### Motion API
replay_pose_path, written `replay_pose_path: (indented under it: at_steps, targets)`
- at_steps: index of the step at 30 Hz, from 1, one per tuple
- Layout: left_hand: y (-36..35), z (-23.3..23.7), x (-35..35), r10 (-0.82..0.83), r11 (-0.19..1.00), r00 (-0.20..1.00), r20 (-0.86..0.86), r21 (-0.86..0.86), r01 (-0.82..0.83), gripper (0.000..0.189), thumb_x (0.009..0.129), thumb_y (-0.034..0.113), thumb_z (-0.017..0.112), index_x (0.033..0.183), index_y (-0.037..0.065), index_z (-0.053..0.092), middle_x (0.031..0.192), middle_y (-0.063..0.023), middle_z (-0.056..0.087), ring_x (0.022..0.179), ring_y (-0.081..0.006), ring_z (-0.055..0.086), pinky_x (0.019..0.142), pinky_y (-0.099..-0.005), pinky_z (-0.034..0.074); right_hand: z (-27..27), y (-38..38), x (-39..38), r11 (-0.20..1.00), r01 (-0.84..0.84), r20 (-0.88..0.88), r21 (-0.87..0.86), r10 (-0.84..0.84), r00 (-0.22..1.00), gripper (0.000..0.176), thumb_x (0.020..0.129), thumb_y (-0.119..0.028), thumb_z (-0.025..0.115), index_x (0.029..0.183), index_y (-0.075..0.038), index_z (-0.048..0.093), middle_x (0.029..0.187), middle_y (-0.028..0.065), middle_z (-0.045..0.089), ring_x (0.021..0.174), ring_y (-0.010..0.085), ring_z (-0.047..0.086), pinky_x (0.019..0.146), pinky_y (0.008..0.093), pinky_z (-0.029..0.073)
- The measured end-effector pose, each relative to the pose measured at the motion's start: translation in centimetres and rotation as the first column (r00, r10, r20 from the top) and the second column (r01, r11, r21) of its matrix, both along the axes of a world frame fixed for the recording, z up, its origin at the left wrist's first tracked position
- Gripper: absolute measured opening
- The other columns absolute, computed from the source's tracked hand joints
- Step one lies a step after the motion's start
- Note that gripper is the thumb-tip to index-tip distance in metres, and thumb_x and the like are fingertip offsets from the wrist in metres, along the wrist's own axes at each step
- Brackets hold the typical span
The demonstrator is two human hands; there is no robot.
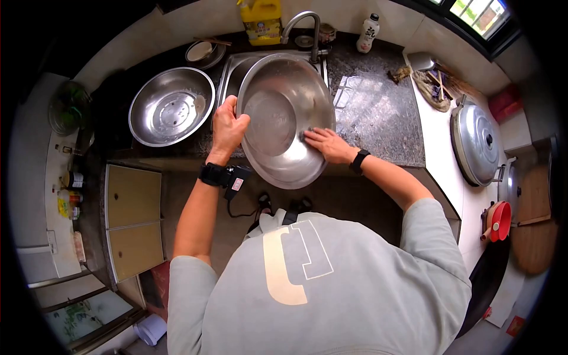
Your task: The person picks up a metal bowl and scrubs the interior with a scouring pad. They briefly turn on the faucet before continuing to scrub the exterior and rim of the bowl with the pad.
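A large stainless steel basin (269, 118) is tilted up over the sink, its hollow inside facing me. My left hand (229, 129) is closed on the basin's left rim, the thumb lying over the edge. Inside the basin, toward the lower right wall, my right hand (331, 145) presses a small grey scouring pad (304, 135) against the metal. Only a bit of the pad shows past the fingertips. Behind the basin, the metal sink (236, 66) is partly hidden, and a curved faucet (303, 19) rises at its back.
Left of the sink, a second steel basin (151, 109) rests on the dark counter with a small bowl (200, 52) behind it. At the back stand a yellow jug (262, 26) and a white bottle (368, 34). A large lidded pot (475, 142) is on the right.
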State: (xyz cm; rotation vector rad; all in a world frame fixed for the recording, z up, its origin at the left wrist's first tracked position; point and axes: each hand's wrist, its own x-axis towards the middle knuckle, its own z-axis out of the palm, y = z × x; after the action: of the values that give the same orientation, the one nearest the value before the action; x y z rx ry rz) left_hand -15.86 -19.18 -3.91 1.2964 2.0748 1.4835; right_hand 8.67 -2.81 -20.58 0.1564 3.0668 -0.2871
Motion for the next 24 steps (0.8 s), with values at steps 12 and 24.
replay_pose_path:
  at_steps: [12,24]
  targets:
    - [-0.5,0.1,-1.1,-0.130,0.991,0.986,-0.105,0.002,0.131,0.011,0.069,0.000,0.050,0.079,-0.004,0.050,0.061,-0.0137,0.054,0.053,-0.0170,0.049,0.054,-0.0318,0.043,3.6,7.2,-0.5,0.947,0.058,-0.143,0.315,-0.013,0.990,0.059,0.082,-0.010,0.050,0.138,-0.025,0.042,0.152,0.0032,0.024,0.142,0.0255,0.015,0.111,0.0535,0.016]
    - [0.4,0.0,-0.1,-0.046,0.997,0.997,-0.065,-0.071,0.041,0.023,0.071,-0.003,0.048,0.091,-0.006,0.057,0.078,-0.0069,0.062,0.070,-0.0100,0.055,0.065,-0.0241,0.046,2.9,-11.0,-1.5,0.635,-0.028,-0.138,-0.772,-0.124,0.983,0.062,0.088,-0.002,0.046,0.145,-0.020,0.028,0.145,0.0165,0.033,0.133,0.0361,0.032,0.107,0.0491,0.026]
